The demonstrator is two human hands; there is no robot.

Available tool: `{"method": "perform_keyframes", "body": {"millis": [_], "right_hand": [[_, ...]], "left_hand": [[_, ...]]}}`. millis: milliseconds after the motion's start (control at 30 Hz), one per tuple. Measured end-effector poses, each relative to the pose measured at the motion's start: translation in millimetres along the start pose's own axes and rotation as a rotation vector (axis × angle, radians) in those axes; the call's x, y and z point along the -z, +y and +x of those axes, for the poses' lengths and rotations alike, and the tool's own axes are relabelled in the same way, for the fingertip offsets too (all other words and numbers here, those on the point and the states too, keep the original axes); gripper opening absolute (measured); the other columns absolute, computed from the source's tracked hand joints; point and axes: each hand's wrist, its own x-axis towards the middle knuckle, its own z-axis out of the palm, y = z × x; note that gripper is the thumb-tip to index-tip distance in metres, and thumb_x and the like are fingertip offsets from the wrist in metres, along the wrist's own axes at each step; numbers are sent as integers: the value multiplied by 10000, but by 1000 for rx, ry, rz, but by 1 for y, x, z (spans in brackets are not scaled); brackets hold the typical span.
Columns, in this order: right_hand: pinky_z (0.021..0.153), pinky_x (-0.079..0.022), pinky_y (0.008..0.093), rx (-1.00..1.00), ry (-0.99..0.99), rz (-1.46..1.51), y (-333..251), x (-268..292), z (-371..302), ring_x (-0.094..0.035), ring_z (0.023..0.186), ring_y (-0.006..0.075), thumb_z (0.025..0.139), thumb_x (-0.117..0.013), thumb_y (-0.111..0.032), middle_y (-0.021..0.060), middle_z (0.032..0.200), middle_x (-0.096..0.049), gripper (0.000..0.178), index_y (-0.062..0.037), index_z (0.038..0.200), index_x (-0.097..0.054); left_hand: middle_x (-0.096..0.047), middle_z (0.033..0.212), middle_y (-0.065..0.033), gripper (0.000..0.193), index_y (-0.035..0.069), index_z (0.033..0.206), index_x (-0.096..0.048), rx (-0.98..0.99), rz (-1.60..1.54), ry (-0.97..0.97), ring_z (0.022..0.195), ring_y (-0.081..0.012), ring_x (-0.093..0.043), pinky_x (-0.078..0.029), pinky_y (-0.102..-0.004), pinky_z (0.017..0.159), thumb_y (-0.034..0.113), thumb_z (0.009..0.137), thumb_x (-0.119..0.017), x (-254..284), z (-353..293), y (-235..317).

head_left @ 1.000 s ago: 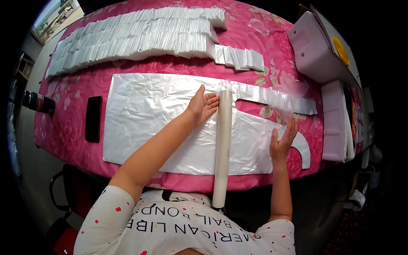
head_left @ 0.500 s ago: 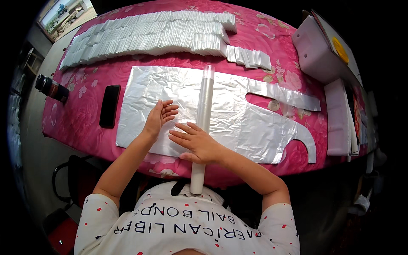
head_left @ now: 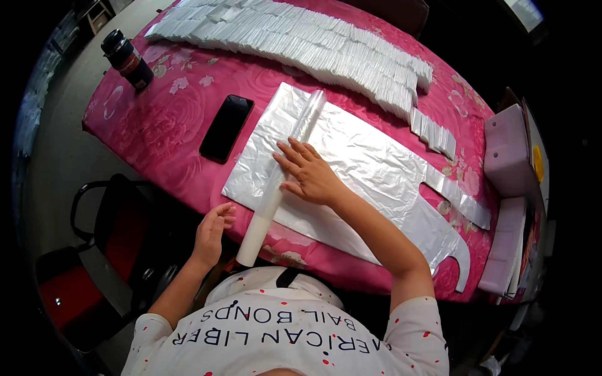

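A thin white plastic apron (head_left: 370, 182) lies flat and wrinkled on the table, its curved cutouts and straps toward the right. Across its left part rests a long roll of translucent plastic (head_left: 262, 222), slanted, the lower end sticking out past the near table edge. My right hand (head_left: 310, 173) lies on the roll's middle, palm down, with fingers spread. Off the near table edge, left of the roll's lower end, my left hand (head_left: 212, 235) hangs empty, its fingers loosely bent and apart. A black phone (head_left: 227, 128) lies just left of the apron.
Rows of folded white packets (head_left: 301, 47) line the far side of the pink flowered table (head_left: 153, 116), with a smaller group (head_left: 433, 133) at their right end. A dark bottle (head_left: 127, 59) stands far left. White foam boxes (head_left: 503, 147) stand right; a chair (head_left: 119, 235) is at lower left.
The roll has moved left over the apron, with my right hand on it. My left hand has drawn back from above the apron to beyond the table edge. The view has turned.
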Motion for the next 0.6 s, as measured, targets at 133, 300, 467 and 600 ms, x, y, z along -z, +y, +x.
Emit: {"method": "perform_keyframes", "body": {"millis": [133,300,467,600], "right_hand": [[1102,-113,456,-55,4,5,-24,-32,71,-199,1343,314,836,-507,-364,124,1394,-348,568,-76,1317,-415],[1097,-88,459,-498,426,132,-58,-68,113,-151,1346,367,761,-519,-158,260,1394,-258,663,-11,1362,-282],[1003,-288,468,-782,700,960,-50,-73,105,-374,1188,350,717,-577,-80,278,1311,-320,797,46,1370,-139],[699,-508,305,-754,562,2104,-46,-17,81,-549,778,164,745,-639,-131,95,906,-525,660,6,1281,-279]], "left_hand": [[-495,1126,-173,603,-20,1298,-364,-131,601,68,941,-252,-525,-436,-329,830,184,787,-610,-8,-3,16],[-508,1088,-207,777,-21,1333,-312,38,914,80,931,-316,-538,-444,-367,823,176,693,-706,-3,7,10],[-560,1124,-164,713,-36,1325,-317,275,-172,-206,897,-219,-604,-497,-308,804,124,729,-675,10,9,9],[-592,1079,-178,737,-79,1314,-318,458,-1057,-549,825,-187,-618,-517,-289,758,253,733,-624,7,6,19]]}}
